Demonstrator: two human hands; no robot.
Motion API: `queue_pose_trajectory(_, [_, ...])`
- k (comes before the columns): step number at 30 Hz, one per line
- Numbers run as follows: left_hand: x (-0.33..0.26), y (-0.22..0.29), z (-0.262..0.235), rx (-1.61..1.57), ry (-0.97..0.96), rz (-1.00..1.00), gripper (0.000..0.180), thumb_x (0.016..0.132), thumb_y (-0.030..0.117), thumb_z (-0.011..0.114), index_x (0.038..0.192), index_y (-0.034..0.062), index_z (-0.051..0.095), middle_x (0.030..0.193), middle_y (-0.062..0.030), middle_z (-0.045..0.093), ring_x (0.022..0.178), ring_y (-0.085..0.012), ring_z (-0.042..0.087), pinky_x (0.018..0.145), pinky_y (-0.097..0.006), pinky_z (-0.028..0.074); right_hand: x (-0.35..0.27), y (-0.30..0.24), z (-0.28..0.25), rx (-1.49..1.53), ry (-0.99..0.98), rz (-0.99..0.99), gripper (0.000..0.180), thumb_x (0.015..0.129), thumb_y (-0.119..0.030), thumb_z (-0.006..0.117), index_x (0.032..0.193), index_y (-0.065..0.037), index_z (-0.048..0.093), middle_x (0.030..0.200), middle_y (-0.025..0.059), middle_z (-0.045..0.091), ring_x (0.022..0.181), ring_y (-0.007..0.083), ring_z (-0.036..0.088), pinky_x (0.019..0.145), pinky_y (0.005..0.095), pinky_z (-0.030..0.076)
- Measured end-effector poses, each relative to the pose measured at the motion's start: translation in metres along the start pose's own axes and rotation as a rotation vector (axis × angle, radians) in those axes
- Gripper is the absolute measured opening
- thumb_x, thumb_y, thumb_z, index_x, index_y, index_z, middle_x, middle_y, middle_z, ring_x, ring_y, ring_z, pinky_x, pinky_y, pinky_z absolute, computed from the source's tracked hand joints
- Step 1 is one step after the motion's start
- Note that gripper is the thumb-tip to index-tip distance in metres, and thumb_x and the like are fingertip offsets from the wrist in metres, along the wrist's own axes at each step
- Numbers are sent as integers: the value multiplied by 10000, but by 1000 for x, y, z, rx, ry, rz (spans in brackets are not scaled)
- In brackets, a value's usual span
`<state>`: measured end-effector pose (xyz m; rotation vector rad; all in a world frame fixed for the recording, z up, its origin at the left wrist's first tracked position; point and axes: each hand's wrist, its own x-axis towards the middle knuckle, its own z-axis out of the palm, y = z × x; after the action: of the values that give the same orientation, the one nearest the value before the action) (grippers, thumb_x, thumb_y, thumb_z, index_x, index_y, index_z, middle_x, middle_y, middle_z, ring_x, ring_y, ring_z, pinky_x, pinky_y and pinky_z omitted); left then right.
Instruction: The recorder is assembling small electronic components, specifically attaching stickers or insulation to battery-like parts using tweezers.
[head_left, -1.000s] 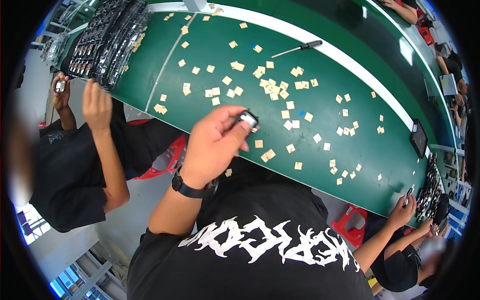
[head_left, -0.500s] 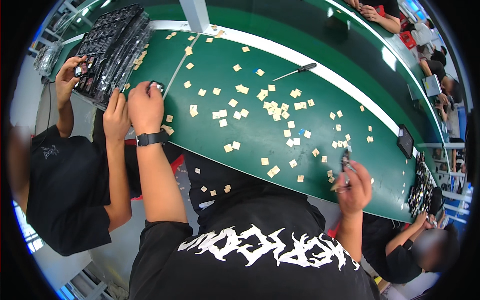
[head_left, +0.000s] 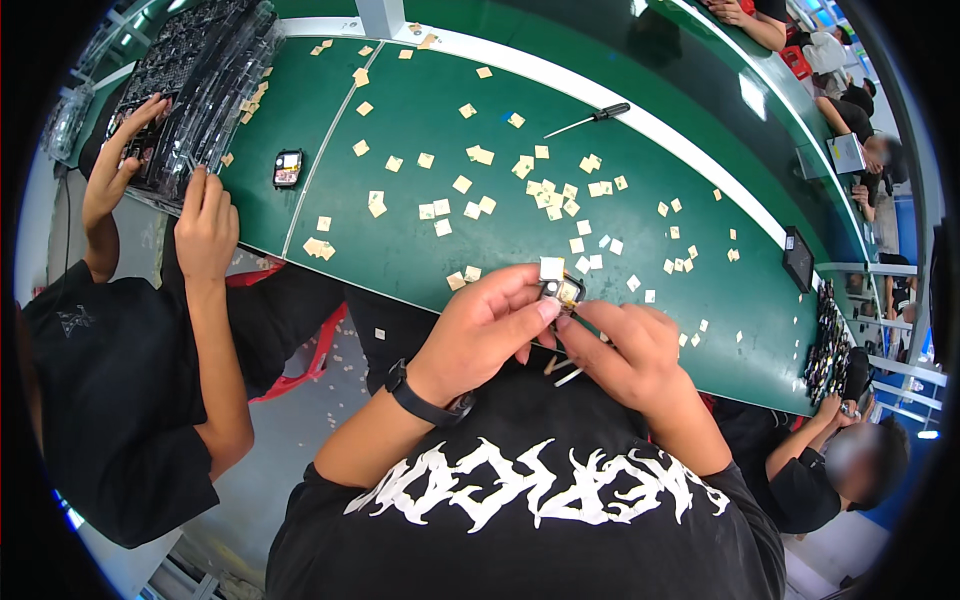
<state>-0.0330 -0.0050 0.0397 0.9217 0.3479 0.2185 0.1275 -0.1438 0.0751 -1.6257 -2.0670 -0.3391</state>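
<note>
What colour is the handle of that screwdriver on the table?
The screwdriver handle is black; the head view shows it best.

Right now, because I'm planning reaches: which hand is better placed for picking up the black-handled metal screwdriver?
Probably the right hand: the black-handled metal screwdriver lies ahead, handle toward that side. The left hand sits farther left, gripping a small black-framed device whose edge the right also reaches.

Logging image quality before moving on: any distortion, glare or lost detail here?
Head view: the white rail bows from fisheye distortion; head view: glare whitens part of the green surface beyond; head view: the device in the hands shows little detail.
</note>
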Motion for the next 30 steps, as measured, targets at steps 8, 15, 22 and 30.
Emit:
queue_pose_trajectory(8, [9, -4, -2, 119, 107, -70, 309, 998, 42, 569, 1297, -34, 568, 976, -48, 662, 730, -80, 617, 553, -205, 483, -3, -15, -9, 166, -146, 697, 101, 890, -132, 705, 933, -47, 671, 771, 82, 620, 645, 279, 609, 570, 385, 483])
queue_pose_trajectory(15, [16, -17, -4, 536, 192, 75, 280, 938, 9, 570, 1210, -41, 610, 862, -89, 634, 696, -150, 612, 601, -266, 479, 11, -21, 6, 159, -235, 709, 94, 928, -76, 632, 983, -27, 573, 726, 120, 615, 673, 334, 629, 597, 444, 488])
queue_pose_trajectory(22, [16, -23, -1, 844, 266, 299, 313, 918, -27, 591, 1230, -38, 612, 876, -92, 644, 675, -128, 624, 612, -267, 486, 6, -18, 14, 185, -288, 707, 86, 934, -48, 608, 962, -25, 530, 723, 143, 615, 681, 360, 625, 607, 464, 487])
queue_pose_trajectory(30, [14, -5, -5, 595, 145, 123, 288, 949, 8, 571, 1229, -49, 610, 874, -61, 633, 664, -100, 589, 599, -242, 488, -1, -12, 20, 277, -249, 677, 71, 947, -52, 608, 974, -23, 550, 722, 159, 623, 657, 368, 621, 601, 452, 487])
